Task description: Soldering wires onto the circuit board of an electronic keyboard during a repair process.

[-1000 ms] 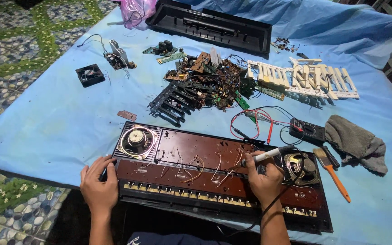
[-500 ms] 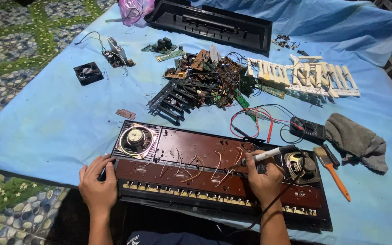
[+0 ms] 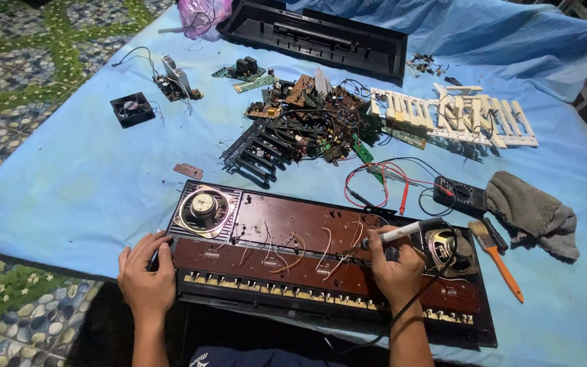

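An opened electronic keyboard chassis (image 3: 321,258) lies at the near edge of a blue cloth, showing a brown circuit board, thin wires and a round speaker at each end. My left hand (image 3: 147,275) rests on the chassis's left front corner, just below the left speaker (image 3: 203,209). My right hand (image 3: 395,268) grips a soldering iron (image 3: 402,234) with a white shaft and black handle. Its tip points left, down at the board near the wires. The iron's black cord runs back past my wrist.
A heap of circuit boards and wires (image 3: 307,122) sits mid-table, white keys (image 3: 456,115) to its right, a black keyboard cover (image 3: 314,34) behind. A multimeter (image 3: 460,196) with red and black leads, an orange-handled brush (image 3: 497,255), a grey rag (image 3: 531,211) and a small fan (image 3: 132,109) lie around.
Both hands stay in the same places on the chassis. The soldering iron tip holds at the same spot on the board; only the view shifts slightly.
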